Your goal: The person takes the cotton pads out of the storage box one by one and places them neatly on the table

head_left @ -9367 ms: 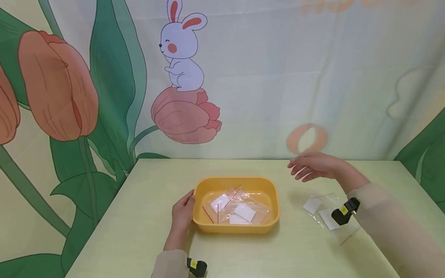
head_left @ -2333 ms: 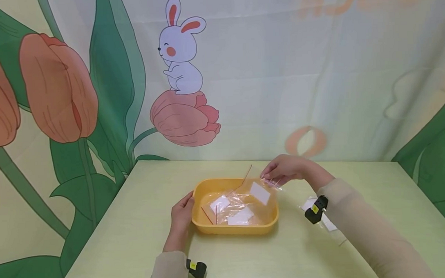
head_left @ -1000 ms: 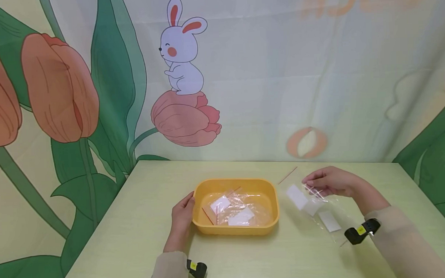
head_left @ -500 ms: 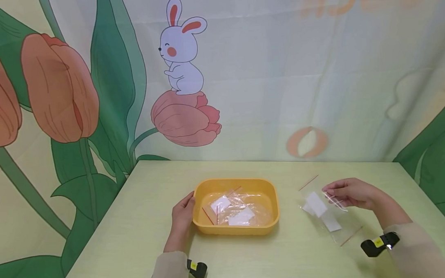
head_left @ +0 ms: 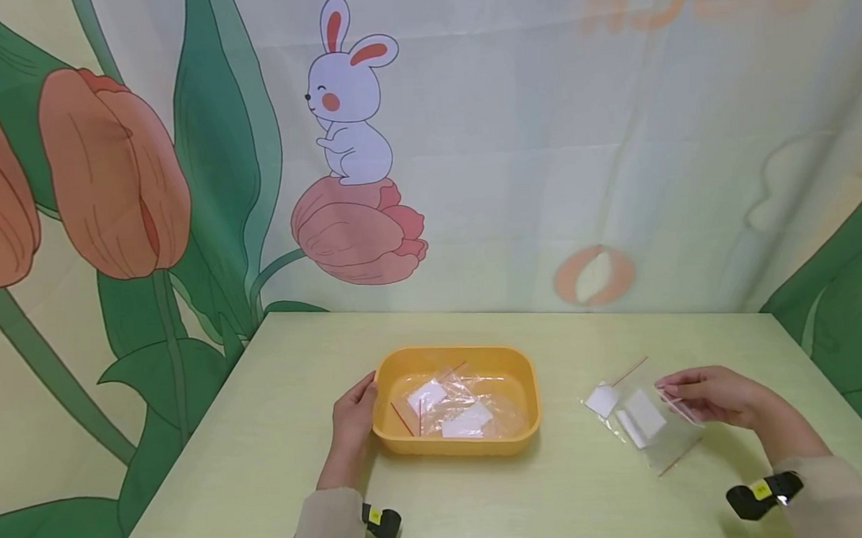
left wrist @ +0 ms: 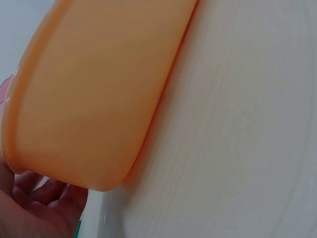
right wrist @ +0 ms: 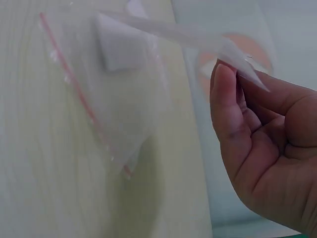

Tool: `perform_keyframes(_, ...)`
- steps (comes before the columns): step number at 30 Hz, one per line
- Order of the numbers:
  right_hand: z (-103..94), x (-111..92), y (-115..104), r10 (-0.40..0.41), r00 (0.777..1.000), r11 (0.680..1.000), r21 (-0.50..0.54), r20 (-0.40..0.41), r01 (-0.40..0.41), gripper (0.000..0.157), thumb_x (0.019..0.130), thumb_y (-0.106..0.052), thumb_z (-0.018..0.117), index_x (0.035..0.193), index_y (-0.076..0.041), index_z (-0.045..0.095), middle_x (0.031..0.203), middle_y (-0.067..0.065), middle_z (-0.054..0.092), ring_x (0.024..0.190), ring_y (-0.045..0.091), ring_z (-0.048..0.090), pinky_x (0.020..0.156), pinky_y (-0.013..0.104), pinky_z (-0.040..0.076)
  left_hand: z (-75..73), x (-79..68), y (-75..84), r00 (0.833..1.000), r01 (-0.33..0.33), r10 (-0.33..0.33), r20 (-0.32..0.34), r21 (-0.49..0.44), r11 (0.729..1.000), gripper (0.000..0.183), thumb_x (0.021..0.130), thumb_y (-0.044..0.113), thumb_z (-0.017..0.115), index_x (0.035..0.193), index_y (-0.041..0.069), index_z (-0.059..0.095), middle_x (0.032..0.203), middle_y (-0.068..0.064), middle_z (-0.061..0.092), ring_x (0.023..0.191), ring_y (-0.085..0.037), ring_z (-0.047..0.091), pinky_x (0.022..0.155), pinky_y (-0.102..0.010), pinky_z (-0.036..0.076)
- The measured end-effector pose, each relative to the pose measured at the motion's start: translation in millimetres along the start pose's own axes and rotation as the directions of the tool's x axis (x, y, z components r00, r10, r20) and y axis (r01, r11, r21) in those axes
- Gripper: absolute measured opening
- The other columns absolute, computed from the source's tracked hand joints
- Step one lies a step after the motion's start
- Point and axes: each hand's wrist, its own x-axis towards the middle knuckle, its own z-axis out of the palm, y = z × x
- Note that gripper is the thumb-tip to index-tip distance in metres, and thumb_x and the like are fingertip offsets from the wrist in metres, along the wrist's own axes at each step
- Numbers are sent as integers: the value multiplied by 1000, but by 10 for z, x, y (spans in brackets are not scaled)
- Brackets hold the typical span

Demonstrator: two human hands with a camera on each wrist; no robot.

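My left hand point(head_left: 354, 414) grips the left end of a yellow plastic tray point(head_left: 458, 445). In the left wrist view its fingers point(left wrist: 54, 201) curl under the tray's rim. Inside the tray lie several clear zip bags point(head_left: 467, 420) with white cards in them. To the right, my right hand point(head_left: 724, 397) pinches one edge of a clear zip bag point(head_left: 644, 413) holding a white card. This bag hangs low over other zip bags point(head_left: 602, 400) on the table and overlaps them. The right wrist view shows the held bag point(right wrist: 193, 37) between thumb and fingertips.
The pale table point(head_left: 267, 480) carries the tray at its middle and the bagged cards at its right. A printed curtain point(head_left: 498, 140) hangs behind the table's back edge. Small black cameras point(head_left: 763, 495) sit on both wrists.
The right hand, bare at first, has lifted a zip bag out of the tray, carried it right and lowered it over the bags on the table. The left hand stays on the tray.
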Motion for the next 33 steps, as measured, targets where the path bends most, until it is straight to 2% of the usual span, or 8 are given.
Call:
perform_keyframes(6, -63, -32, 119, 51, 997, 999, -5, -52, -51, 25, 104, -19, 60, 122, -7, 72, 92, -10, 72, 76, 4, 64, 66, 15, 56, -8, 1, -3, 1000, -6, 6, 4, 0, 1000, 43, 109, 17, 45, 149, 1, 51, 160, -20, 45, 153, -37, 37, 125, -49, 38)
perform_keyframes(11, -123, -28, 227, 44, 999, 999, 24, -27, -43, 17, 104, -19, 60, 112, -17, 75, 91, -12, 73, 76, 3, 64, 66, 16, 56, -4, -5, -1, 1000, 3, -3, -1, 3, 1000, 43, 110, 18, 45, 149, 2, 51, 160, -19, 45, 153, -37, 36, 125, -48, 38)
perform_keyframes(14, -152, -26, 286, 41, 999, 999, 29, -18, -41, 17, 104, -17, 58, 109, -21, 75, 90, -14, 72, 76, 2, 64, 66, 16, 56, -2, -12, 0, 1000, 9, -9, -4, 6, 1000, 43, 110, 19, 45, 149, 2, 51, 160, -19, 45, 153, -37, 37, 125, -48, 38)
perform_keyframes(18, -170, -28, 336, 70, 996, 998, 3, -59, -70, 22, 104, -15, 57, 117, -10, 74, 91, -13, 70, 76, 4, 62, 67, 18, 55, 0, -18, 4, 1000, 6, -6, -9, 12, 1000, 43, 110, 19, 45, 149, 2, 51, 160, -19, 45, 153, -37, 38, 125, -49, 38)
perform_keyframes(24, -156, -11, 371, 121, 983, 989, -69, -139, -132, 34, 104, -14, 55, 129, 7, 62, 91, -9, 68, 79, 9, 60, 68, 22, 55, 2, -18, 2, 1000, -6, 6, -8, 10, 1000, 42, 110, 17, 45, 149, 1, 51, 159, -20, 45, 152, -37, 38, 124, -49, 39)
perform_keyframes(29, -120, 16, 385, 128, 973, 974, -158, -193, -160, 39, 104, -14, 55, 133, 12, 56, 94, -2, 66, 82, 14, 57, 70, 26, 56, 4, -18, 1, 1000, -12, 13, -9, 3, 1000, 42, 109, 16, 45, 148, 1, 51, 159, -20, 46, 152, -37, 39, 124, -48, 40)
perform_keyframes(33, -85, 43, 397, 144, 959, 957, -213, -242, -197, 39, 104, -14, 57, 132, 13, 57, 95, 4, 64, 84, 17, 55, 71, 28, 54, 2, -16, 5, 1000, -6, 6, -7, 0, 1000, 42, 109, 17, 45, 148, 1, 51, 159, -20, 46, 152, -37, 39, 124, -48, 40)
